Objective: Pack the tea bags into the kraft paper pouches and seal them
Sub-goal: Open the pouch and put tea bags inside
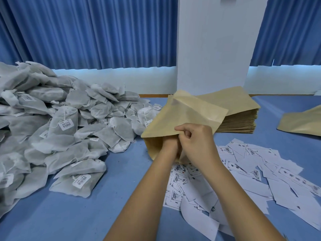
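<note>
While both forearms are angling in together, the right hand (196,143) is pinching the pouch (187,112) by its upper lip at twelve o'clock; the left hand (171,146) is sitting inside the mouth, its grip hidden so I cannot tell, with tea bags (60,122) lying heaped at nine o'clock.

Blue curtains (86,32) + white pillar (217,40) behind blue tbl (69,214)

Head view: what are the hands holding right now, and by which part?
The kraft paper pouch, at its open mouth: the right hand pinches the mouth's upper edge, while the left hand is pushed inside, its fingers hidden.
</note>
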Motion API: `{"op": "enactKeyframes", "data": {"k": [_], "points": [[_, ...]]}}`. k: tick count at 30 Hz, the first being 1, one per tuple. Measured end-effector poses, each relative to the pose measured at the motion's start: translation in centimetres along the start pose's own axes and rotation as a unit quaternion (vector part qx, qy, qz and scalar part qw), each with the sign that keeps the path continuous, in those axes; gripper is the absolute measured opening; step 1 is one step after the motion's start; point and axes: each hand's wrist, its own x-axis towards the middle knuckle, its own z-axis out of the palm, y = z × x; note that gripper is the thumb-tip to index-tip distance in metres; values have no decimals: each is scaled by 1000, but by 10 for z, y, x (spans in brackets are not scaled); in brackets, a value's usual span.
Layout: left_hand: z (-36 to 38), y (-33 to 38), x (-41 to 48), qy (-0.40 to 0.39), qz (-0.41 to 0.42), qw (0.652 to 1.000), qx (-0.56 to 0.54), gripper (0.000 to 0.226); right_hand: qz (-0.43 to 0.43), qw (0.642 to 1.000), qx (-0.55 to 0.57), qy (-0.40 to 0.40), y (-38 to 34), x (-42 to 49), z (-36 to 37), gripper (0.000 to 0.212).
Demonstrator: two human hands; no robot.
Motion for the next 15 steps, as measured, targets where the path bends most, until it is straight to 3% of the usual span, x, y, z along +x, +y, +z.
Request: {"op": "enactKeyframes", "data": {"k": [2,4,5,7,8,9,10,12,13,15], "points": [[-2,-4,5,-3,33,995,97,37,10,1000,-1,17,0,0,1,26],[-2,1,1,-53,125,955,265,36,25,998,11,63,2,3,1,28],[-3,2,-2,-47,202,901,381,32,37,995,23,88,4,4,0,30],[-13,2,-6,95,374,751,536,18,54,990,31,123,6,8,-5,31],[-22,-1,-9,168,448,672,564,19,53,989,24,133,7,8,-6,31],[-33,-3,-11,226,508,626,547,27,47,989,14,141,7,8,-7,30],[-45,-3,-13,279,558,611,488,36,40,988,8,149,7,7,-8,30],[-72,-6,-8,369,592,618,364,39,33,987,10,160,5,5,-7,30],[-82,-6,1,400,561,643,334,34,35,986,12,163,4,5,-7,30],[-103,-5,25,391,404,756,335,16,54,985,20,163,4,5,-5,31]]}}
